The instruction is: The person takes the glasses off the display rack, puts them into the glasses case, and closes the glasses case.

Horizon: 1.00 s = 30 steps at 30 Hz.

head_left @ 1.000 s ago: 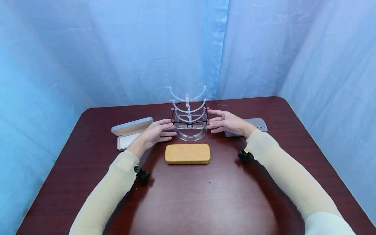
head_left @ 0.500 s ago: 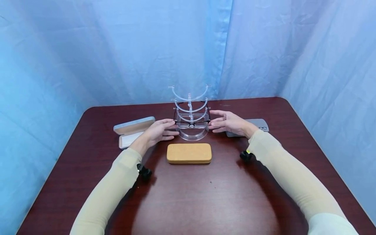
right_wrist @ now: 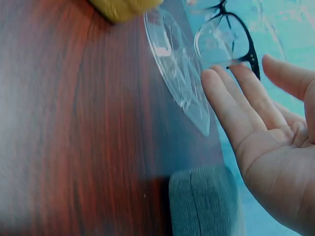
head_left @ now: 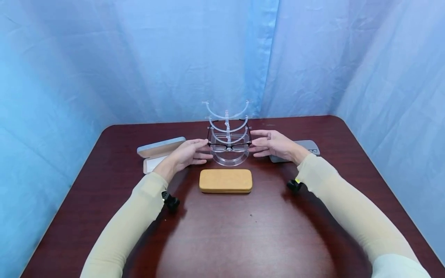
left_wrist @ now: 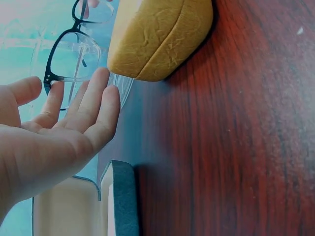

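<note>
A pair of black-framed eyeglasses (head_left: 219, 144) sits on the lower part of a clear display stand (head_left: 227, 163), lenses facing me. My left hand (head_left: 187, 155) is at the left end of the frame, fingers spread and loosely extended. In the left wrist view, the index fingertip meets the frame's corner while the thumb stays apart. On the other side, my right hand (head_left: 276, 145) mirrors this, fingers extended, index fingertip at the right hinge corner in the right wrist view. Just in front of the stand lies a closed yellow glasses case (head_left: 225, 180).
An open glasses case (head_left: 161, 148) with a pale lining lies to the left, partly behind my left hand. A grey case (head_left: 306, 146) with a glasses print lies at the right, partly covered by my right hand. Blue curtains (head_left: 194, 61) hang behind the table.
The scene has drifted slightly to the right in the head view. Both hands stay at the two ends of the eyeglasses, and the glasses remain on the stand.
</note>
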Motion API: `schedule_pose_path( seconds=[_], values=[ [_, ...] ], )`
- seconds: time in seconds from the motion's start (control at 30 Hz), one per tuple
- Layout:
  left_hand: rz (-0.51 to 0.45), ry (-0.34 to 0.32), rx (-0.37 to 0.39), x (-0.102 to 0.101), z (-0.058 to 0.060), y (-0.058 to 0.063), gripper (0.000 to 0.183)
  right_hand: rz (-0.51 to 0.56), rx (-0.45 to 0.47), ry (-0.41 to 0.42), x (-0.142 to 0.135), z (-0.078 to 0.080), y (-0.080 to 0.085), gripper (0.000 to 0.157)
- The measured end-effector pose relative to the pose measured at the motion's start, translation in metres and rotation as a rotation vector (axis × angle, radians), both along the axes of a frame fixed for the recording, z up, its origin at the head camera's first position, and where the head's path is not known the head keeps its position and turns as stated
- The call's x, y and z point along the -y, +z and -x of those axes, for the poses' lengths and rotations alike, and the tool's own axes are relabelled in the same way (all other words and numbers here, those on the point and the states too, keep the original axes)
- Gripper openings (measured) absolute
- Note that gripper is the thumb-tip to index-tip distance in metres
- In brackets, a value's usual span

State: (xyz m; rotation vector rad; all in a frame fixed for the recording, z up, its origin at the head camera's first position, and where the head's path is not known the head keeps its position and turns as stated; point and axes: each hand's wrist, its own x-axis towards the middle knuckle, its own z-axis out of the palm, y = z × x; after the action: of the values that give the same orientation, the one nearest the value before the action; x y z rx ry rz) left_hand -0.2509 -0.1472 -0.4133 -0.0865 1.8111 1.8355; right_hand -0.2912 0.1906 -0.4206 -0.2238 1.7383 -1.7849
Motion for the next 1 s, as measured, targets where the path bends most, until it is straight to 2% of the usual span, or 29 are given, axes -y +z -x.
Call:
schedule_pose_path(
  seconds=[0.17,0.37,0.57,0.77,0.83,1.0],
  values=[
    [0.006,-0.027,-0.012,0.000,-0.007,0.003,0.050,0.029,0.015,-0.048,0.002,-0.012,0.007,0.073],
    [-0.002,-0.059,-0.046,0.002,-0.021,0.010,0.046,0.021,-0.026,-0.069,-0.001,-0.031,0.016,0.076],
    [-0.042,-0.089,-0.059,0.002,-0.038,0.016,0.042,0.012,-0.071,-0.040,-0.006,-0.051,0.023,0.076],
    [-0.093,-0.129,-0.079,0.002,-0.057,0.015,0.036,0.026,-0.111,-0.007,-0.013,-0.072,0.026,0.074],
    [-0.093,-0.146,-0.093,0.002,-0.063,0.014,0.034,0.041,-0.115,0.002,-0.015,-0.078,0.027,0.072],
    [-0.020,-0.191,-0.131,0.004,-0.081,0.015,0.033,0.034,-0.124,0.029,-0.016,-0.089,0.027,0.071]
  ],
)
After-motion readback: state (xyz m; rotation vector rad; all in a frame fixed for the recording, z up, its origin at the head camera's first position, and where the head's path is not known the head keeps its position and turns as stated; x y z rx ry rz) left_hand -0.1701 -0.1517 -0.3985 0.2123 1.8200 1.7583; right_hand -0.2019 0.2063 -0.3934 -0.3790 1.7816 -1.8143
